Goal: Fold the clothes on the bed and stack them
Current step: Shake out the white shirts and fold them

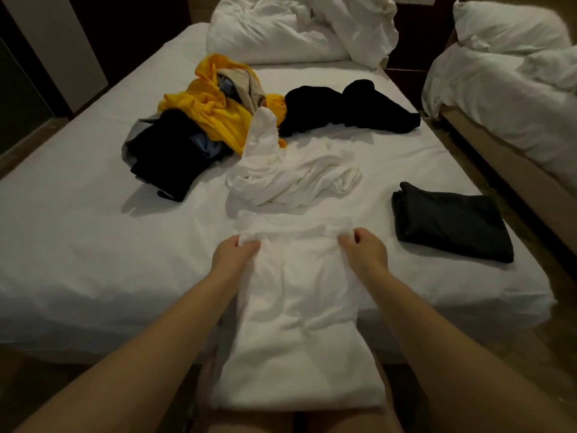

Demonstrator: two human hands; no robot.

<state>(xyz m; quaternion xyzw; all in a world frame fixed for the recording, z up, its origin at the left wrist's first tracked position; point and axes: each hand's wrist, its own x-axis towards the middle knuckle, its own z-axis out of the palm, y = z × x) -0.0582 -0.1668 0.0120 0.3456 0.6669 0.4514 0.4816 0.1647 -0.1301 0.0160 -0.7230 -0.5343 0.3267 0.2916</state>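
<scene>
A white garment [299,307] lies lengthwise over the bed's near edge and hangs down toward me. My left hand [234,254] pinches its far left corner and my right hand [362,251] pinches its far right corner. Just beyond lies a second, crumpled white garment [293,179]. A folded dark garment [449,223] rests on the bed at the right. Farther back is a heap with a yellow garment [215,117], a beige piece [246,85] and black and blue-grey clothes [168,157]. A loose black garment [346,107] lies to the right of the heap.
The bed [78,229] has a white sheet, with a rumpled white duvet and pillows [296,26] at its head. A second bed [505,89] with white bedding stands at the right across a narrow floor gap. Dark furniture lines the left wall.
</scene>
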